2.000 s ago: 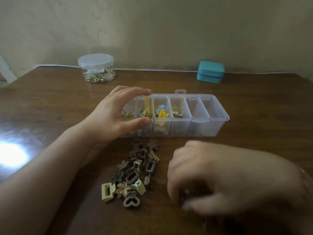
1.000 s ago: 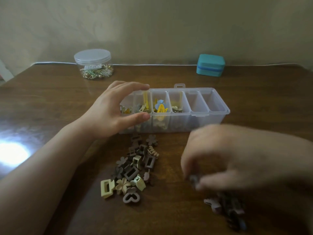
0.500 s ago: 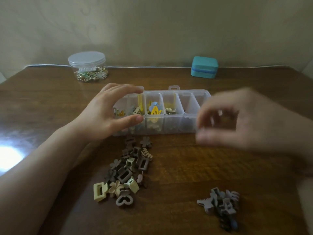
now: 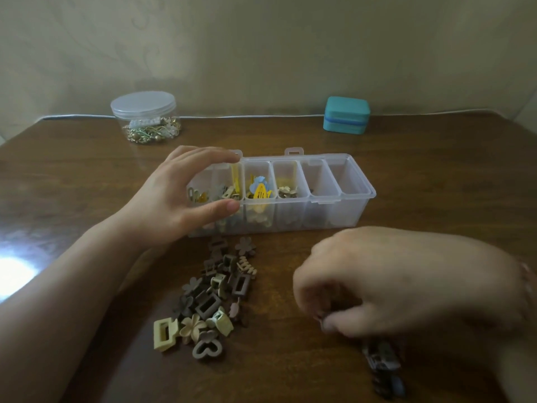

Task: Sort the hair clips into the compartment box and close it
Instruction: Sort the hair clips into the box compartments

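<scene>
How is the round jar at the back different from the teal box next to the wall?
The jar is round and clear, so its gold trinkets show; the teal box is rectangular with rounded corners and opaque, hiding any contents. The jar stands back left, the teal box back right. Both are closed, standing on the table by the wall.

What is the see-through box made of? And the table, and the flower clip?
The box looks like clear plastic: its contents show through the walls. The table looks like polished wood, grained and shiny. The cream flower clip seems matte plastic, with no shine.
</scene>
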Demonstrator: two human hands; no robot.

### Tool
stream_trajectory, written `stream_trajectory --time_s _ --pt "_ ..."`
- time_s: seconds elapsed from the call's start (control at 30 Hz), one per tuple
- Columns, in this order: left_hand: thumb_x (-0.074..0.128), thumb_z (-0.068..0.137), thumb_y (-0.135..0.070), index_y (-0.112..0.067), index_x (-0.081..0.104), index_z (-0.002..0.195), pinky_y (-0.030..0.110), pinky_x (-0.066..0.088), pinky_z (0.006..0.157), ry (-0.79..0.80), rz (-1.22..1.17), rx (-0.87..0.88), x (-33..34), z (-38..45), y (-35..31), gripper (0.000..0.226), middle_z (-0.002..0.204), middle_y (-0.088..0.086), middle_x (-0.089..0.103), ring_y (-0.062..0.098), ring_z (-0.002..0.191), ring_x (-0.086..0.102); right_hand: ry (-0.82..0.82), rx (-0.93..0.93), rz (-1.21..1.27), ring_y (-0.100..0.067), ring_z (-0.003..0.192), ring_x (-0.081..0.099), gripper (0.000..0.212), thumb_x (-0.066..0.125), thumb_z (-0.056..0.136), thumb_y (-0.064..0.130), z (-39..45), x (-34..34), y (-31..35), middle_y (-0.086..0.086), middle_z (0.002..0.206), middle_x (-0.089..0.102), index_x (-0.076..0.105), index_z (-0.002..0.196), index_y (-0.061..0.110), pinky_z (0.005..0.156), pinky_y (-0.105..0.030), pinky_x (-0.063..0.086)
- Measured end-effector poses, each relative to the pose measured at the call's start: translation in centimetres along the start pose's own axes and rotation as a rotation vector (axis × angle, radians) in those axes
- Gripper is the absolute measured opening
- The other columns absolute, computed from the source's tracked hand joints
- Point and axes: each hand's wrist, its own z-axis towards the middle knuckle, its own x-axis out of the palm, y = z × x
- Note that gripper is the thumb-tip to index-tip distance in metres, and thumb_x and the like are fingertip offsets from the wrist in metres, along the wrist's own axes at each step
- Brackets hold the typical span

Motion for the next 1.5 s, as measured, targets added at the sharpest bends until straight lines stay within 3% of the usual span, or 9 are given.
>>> stream_trajectory --time_s 0.13,0.23,0.33,0.5,0.73,1.0,1.17,1.33,1.5 --pt "0.063 0.076 -0.065 -0.040 0.053 0.131 0.032 0.036 0.106 0.004 0.004 -0.007 0.0 0.0 0.0 0.061 0.132 -0.032 0.049 0.005 0.132 0.042 -0.455 -0.083 0.253 -0.011 0.093 0.063 0.011 0.069 0.083 0.031 -0.9 -1.5 -1.8 0.013 0.093 0.066 0.064 0.092 0.032 0.075 -0.023 0.050" --pt "0.062 0.076 -0.065 -0.039 0.053 0.132 0.032 0.036 0.105 0.006 0.004 -0.021 0.0 0.0 -0.1 0.062 0.132 -0.024 0.053 0.004 0.132 0.041 -0.906 -0.066 0.298 -0.018 0.090 0.064 0.009 0.070 0.081 0.028 -0.2 -1.3 -3.5 0.004 0.090 0.069 0.064 0.087 0.024 0.076 -0.039 0.052" --pt "0.062 0.075 -0.065 -0.038 0.054 0.132 0.034 0.037 0.106 0.006 -0.001 -0.027 0.0 0.0 -0.1 0.063 0.132 -0.018 0.055 0.006 0.131 0.042 -1.038 0.125 0.256 -0.010 0.094 0.061 0.011 0.070 0.081 0.031 1.2 -0.5 -4.8 0.010 0.093 0.067 0.065 0.089 0.025 0.081 -0.036 0.053" --pt "0.062 0.075 -0.066 -0.041 0.052 0.131 0.035 0.037 0.106 0.008 -0.003 -0.024 -0.1 0.0 -0.1 0.063 0.131 -0.028 0.050 0.006 0.131 0.042 -0.942 0.172 0.146 0.000 0.076 0.059 0.012 0.070 0.078 0.039 -0.4 -1.5 -4.3 0.016 0.077 0.064 0.066 0.081 0.028 0.065 -0.009 0.041" --pt "0.063 0.075 -0.064 -0.039 0.053 0.131 0.033 0.036 0.107 0.007 -0.011 -0.013 -0.1 0.0 -0.1 0.062 0.129 -0.034 0.048 0.006 0.131 0.042 0.148 0.291 0.138 0.001 0.084 0.060 0.036 0.067 0.072 0.066 -2.1 -1.5 -1.2 0.019 0.094 0.063 0.053 0.100 0.050 0.068 -0.026 0.054" --pt "0.064 0.076 -0.063 -0.041 0.052 0.131 0.036 0.037 0.107 0.008 -0.010 -0.006 0.0 0.0 -0.1 0.061 0.129 -0.032 0.049 0.006 0.131 0.043 0.194 0.262 0.062 -0.001 0.084 0.056 0.019 0.066 0.084 0.047 -0.8 -0.2 -0.6 0.016 0.083 0.060 0.054 0.097 0.040 0.070 -0.024 0.050" --pt "0.063 0.075 -0.065 -0.039 0.052 0.132 0.036 0.038 0.106 0.007 -0.011 -0.007 -0.1 0.0 -0.1 0.062 0.131 -0.030 0.049 0.007 0.131 0.043 -0.125 0.160 0.152 0.008 0.084 0.057 0.015 0.066 0.083 0.045 -1.3 -1.4 -1.9 0.028 0.096 0.058 0.057 0.095 0.043 0.064 -0.015 0.048" --pt "0.062 0.076 -0.066 -0.040 0.052 0.132 0.038 0.038 0.106 0.008 -0.013 -0.012 -0.1 0.0 0.0 0.062 0.133 -0.029 0.049 0.007 0.131 0.042 -1.099 0.076 0.239 0.001 0.069 0.057 0.010 0.070 0.085 0.026 -0.1 -1.4 -3.3 0.011 0.074 0.062 0.062 0.080 0.023 0.062 -0.005 0.040" --pt "0.062 0.075 -0.065 -0.039 0.053 0.132 0.039 0.038 0.107 0.010 -0.007 -0.012 0.0 0.0 -0.1 0.063 0.130 -0.031 0.048 0.009 0.131 0.043 -1.057 0.299 0.140 0.012 0.075 0.053 0.015 0.067 0.086 0.036 1.5 -0.3 -5.6 0.016 0.085 0.064 0.069 0.087 0.020 0.063 -0.001 0.037"
